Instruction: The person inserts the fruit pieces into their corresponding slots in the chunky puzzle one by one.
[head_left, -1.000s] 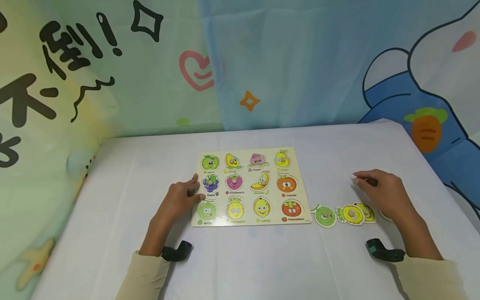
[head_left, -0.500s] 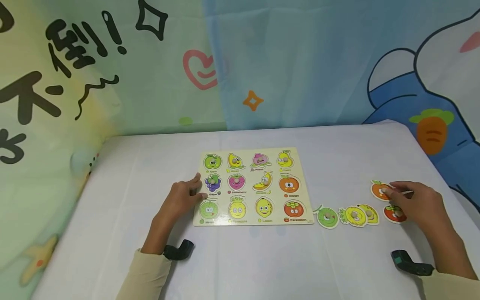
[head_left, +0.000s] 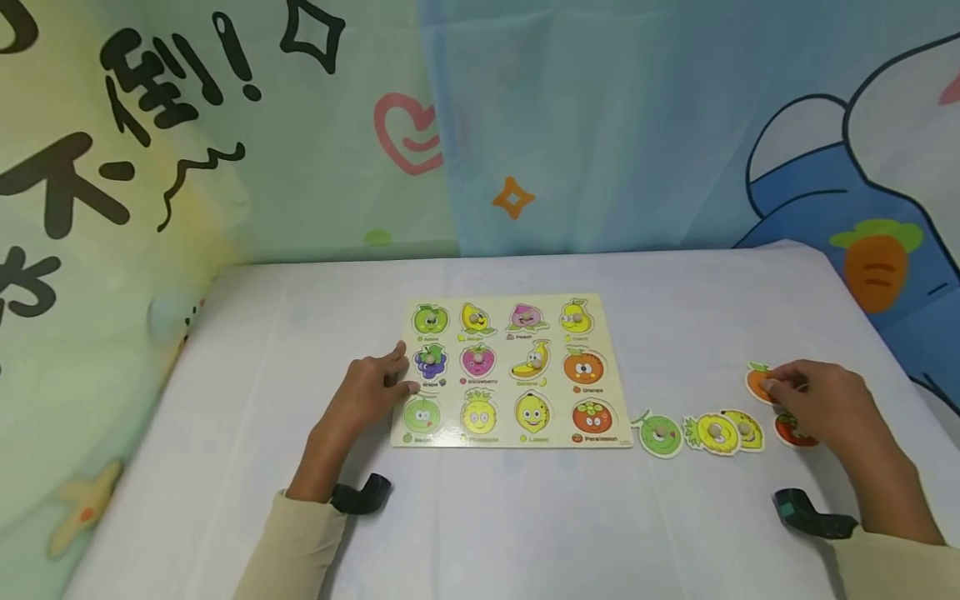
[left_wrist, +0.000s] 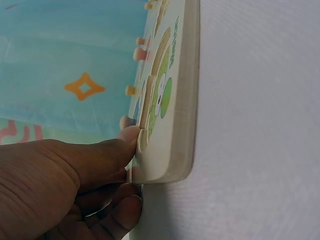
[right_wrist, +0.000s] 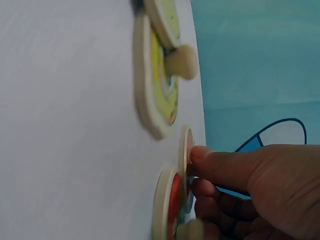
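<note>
R hand (head_left: 825,400) pinches orange piece (head_left: 757,382); L hand (head_left: 367,392) steadies puzzle board (head_left: 517,446).

Child's play corner at home, pastel cartoon-printed fabric backdrop (head_left: 600,125) with a rabbit and carrot, white cloth-covered table (head_left: 525,525), wooden fruit peg puzzle board (head_left: 512,372), loose fruit-shaped puzzle pieces (head_left: 712,432)
</note>
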